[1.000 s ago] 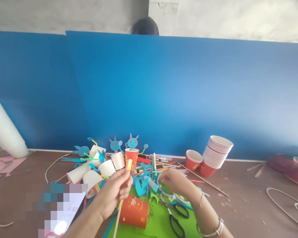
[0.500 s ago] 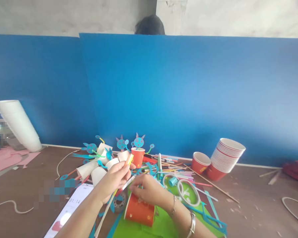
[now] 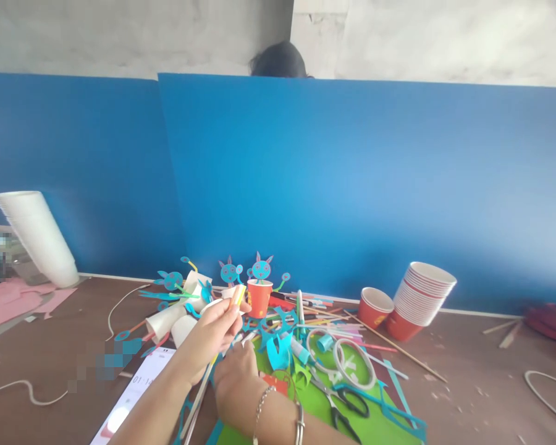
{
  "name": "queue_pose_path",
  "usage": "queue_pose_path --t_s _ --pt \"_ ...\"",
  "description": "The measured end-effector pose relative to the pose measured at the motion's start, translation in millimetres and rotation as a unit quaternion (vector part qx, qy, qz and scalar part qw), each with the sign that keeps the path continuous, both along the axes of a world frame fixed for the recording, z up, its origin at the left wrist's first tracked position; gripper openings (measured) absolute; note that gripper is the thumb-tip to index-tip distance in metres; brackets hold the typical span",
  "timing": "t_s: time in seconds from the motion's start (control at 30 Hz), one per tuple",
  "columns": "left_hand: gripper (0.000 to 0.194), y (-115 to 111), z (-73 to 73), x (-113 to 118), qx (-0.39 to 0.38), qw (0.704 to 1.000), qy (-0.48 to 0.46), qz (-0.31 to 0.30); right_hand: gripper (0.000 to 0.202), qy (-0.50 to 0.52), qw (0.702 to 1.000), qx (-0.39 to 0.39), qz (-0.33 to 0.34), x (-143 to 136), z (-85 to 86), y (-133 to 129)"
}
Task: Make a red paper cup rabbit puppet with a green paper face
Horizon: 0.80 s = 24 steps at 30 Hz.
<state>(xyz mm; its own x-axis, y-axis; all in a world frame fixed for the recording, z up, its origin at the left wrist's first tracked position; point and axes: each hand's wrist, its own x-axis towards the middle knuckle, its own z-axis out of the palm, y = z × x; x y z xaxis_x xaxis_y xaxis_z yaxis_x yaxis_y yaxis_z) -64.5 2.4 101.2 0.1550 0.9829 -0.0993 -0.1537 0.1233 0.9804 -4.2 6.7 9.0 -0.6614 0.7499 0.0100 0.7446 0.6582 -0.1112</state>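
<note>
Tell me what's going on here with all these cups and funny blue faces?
A person's left hand is pinching a few thin strips, some of them yellow. The right hand is low beside it; I can't tell if it holds anything. Scissors lie on green paper. Behind the hands, a blue face with ears pokes up from a red cup.

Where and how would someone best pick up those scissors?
Probably by the black loops, from above and the near right: the scissors lie flat on the green paper, loops toward that side, blades pointing away.
</note>
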Motion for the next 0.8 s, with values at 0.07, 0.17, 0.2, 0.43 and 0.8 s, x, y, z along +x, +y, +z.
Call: queue_pose_path --t_s 0.07,0.17,0.2,0.43,0.8 --pt "0.039 1.2 -0.7 0.1 -0.001 1.0 -0.009 0.007 0.027 -0.035 0.998 -0.03 -0.049 9.4 13.9 6.5" --pt "0.04 3.8 -2.6 -0.6 -0.009 0.999 -0.021 0.022 0.014 0.068 0.99 -0.09 -0.082 42.5 40.3 14.4" --pt "0.04 4.6 -3.7 -0.8 -0.012 0.999 -0.028 0.028 0.014 0.165 0.968 -0.153 -0.107 56.3 47.3 17.4" --pt "0.041 11.0 -18.9 9.3 -0.034 0.997 -0.06 0.028 0.03 0.533 0.693 -0.466 -0.138 127.2 49.7 37.2" --pt "0.045 10.0 -4.1 46.8 0.041 0.997 -0.008 -0.065 0.017 0.595 0.653 -0.468 -0.037 157.0 69.8 25.9"
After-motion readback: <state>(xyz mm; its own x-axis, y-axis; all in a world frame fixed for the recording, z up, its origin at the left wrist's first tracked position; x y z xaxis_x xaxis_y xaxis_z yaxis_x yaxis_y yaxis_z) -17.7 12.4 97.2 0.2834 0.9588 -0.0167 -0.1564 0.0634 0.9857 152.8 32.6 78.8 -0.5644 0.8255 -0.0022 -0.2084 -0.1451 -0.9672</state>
